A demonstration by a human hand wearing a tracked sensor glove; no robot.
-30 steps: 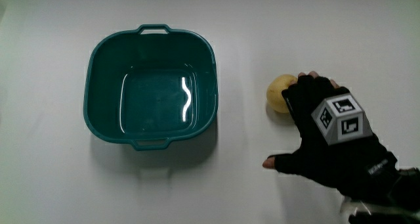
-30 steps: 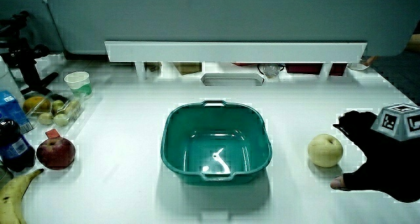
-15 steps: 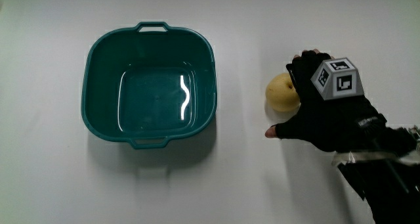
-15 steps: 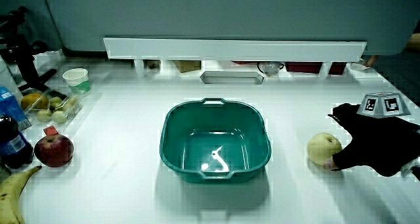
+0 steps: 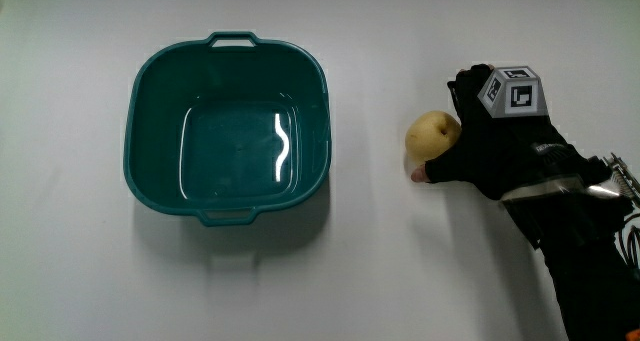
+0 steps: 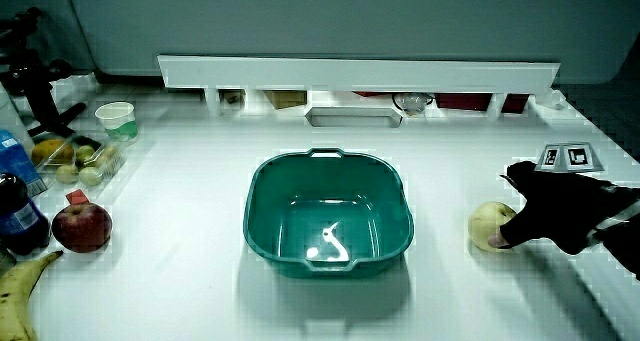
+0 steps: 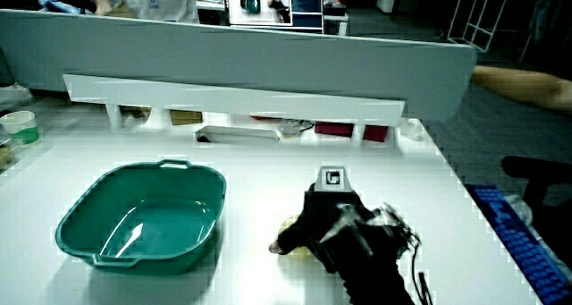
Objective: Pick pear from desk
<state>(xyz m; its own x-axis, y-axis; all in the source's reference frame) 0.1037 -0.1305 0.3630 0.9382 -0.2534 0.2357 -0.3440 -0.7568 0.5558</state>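
The pear (image 5: 432, 139) is pale yellow and roundish, resting on the white desk (image 5: 400, 281) (no stem that I can make out), with my gloved hand (image 5: 495, 146) closed against it, thumb at its near side.

Three cameras, one counter (image 5: 80, 281)
Main view looks straight down, close; both side views face the partition (image 6: 330, 26), sharing the basin (image 5: 228, 131).
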